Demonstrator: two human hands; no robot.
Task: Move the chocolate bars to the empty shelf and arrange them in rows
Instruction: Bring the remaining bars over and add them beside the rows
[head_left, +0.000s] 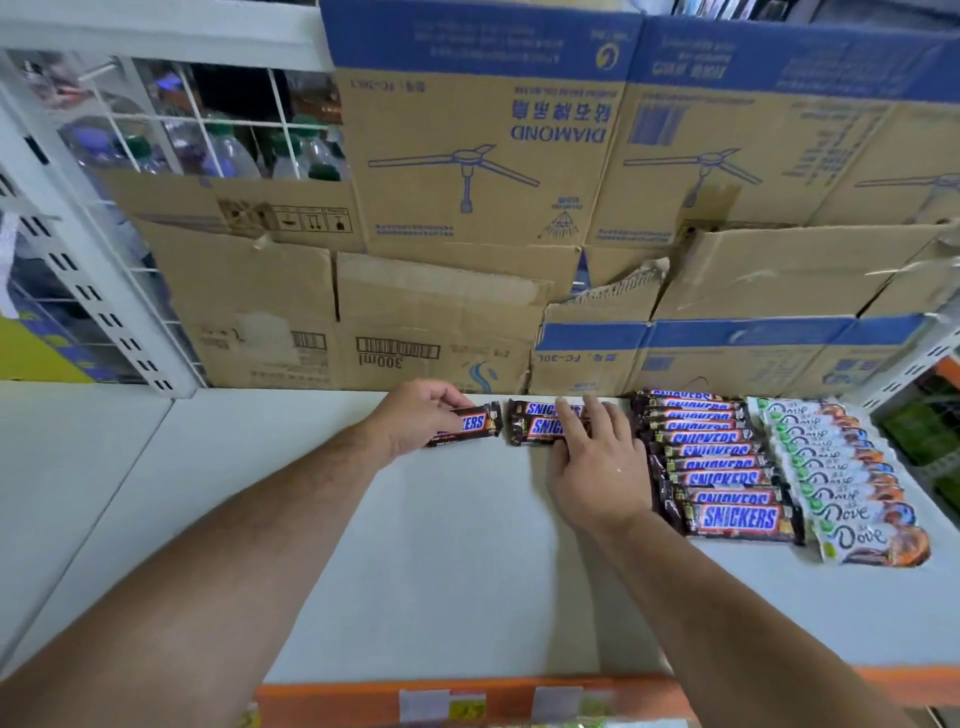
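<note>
My left hand (415, 415) grips a single Snickers bar (475, 423) lying on the white shelf (441, 561) near the back. Just to its right, two Snickers bars (537, 423) lie one behind the other, and my right hand (597, 462) rests on their right end with straight fingers. Further right runs a row of several Snickers bars (722, 465) from back to front. Beside it, at the shelf's right end, runs a row of several white Dove bars (841, 478).
Flattened cardboard boxes (467, 208) line the back of the shelf. A white slotted upright (98, 291) and wire grid with water bottles (228, 150) stand at the back left. An orange price rail (467, 699) edges the front.
</note>
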